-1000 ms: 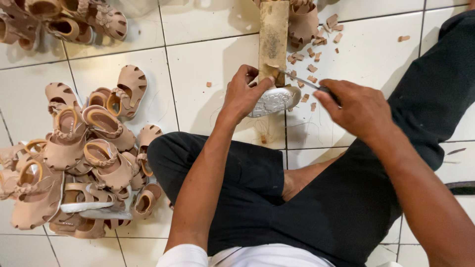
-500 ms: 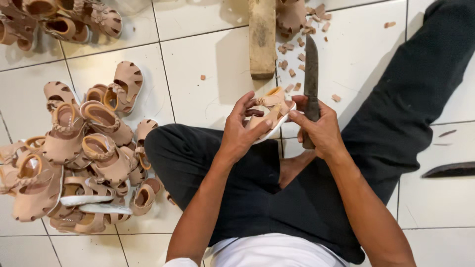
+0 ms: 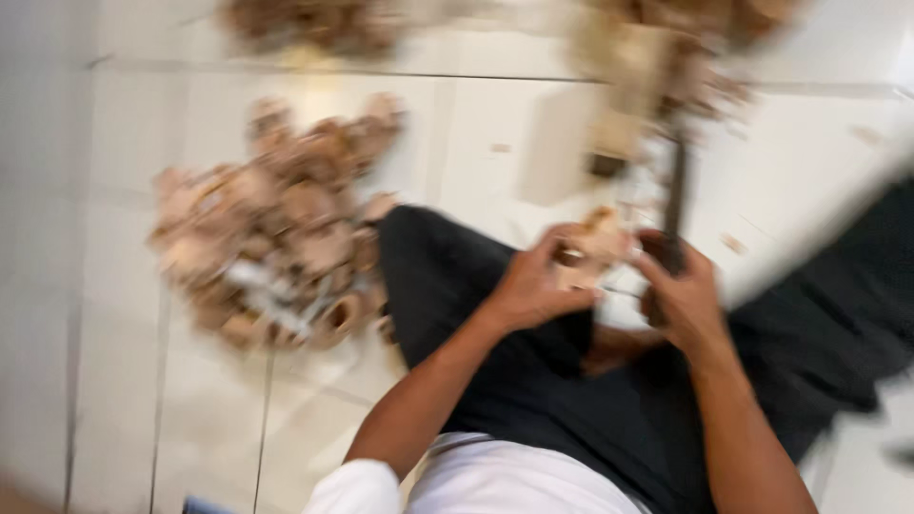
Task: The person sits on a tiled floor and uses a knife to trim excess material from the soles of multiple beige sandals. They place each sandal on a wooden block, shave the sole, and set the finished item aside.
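Blurrily, our left hand (image 3: pixel 533 286) clamps a small tan sandal (image 3: pixel 592 249); our right hand (image 3: pixel 681 300), beside the sandal, grips a dark-bladed knife (image 3: pixel 674 205) that might nick nearby fingers.

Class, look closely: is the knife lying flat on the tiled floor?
No. The right hand grips the knife, blade pointing away, above the floor.
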{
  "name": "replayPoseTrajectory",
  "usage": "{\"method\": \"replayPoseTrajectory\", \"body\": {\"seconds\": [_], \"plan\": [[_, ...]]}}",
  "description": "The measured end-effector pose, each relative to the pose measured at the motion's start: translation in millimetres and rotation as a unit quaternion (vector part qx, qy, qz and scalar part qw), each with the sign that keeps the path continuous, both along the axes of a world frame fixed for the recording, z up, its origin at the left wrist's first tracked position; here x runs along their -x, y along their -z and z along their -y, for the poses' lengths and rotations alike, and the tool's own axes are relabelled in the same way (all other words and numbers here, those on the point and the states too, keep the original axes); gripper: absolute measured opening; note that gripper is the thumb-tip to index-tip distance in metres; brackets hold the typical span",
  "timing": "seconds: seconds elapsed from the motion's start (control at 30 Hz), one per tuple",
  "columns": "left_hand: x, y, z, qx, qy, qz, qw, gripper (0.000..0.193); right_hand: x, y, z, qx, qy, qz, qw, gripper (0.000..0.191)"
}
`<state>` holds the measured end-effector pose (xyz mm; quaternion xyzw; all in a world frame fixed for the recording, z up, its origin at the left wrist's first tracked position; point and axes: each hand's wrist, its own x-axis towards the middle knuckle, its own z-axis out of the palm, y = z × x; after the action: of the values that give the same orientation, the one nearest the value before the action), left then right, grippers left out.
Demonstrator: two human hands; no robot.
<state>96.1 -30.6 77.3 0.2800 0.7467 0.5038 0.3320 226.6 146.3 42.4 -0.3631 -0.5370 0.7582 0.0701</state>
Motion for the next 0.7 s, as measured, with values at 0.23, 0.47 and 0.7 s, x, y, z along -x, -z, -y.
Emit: {"method": "replayPoseTrajectory", "body": {"seconds": [0.23,0.47,0.7], "plan": [[60.7,-30.2,117.3,0.057,-0.249,-0.215,0.943,0.081,-8.3,16.2,-13.6,-0.065,0.023,-0.066,0.995,0.029],[122.3,-42.2,262.7,0.306,-0.404,-0.388,0.770,0.123,-4.7,41.1,-32.1,-0.045,0.083,0.104,0.990,0.034],[120.6,-41.4,228.6,0.390,-0.371,-0.328,0.777,0.081,-3.4,31.5,-38.9,-0.177,0.084,0.027,0.980,0.036]]}}
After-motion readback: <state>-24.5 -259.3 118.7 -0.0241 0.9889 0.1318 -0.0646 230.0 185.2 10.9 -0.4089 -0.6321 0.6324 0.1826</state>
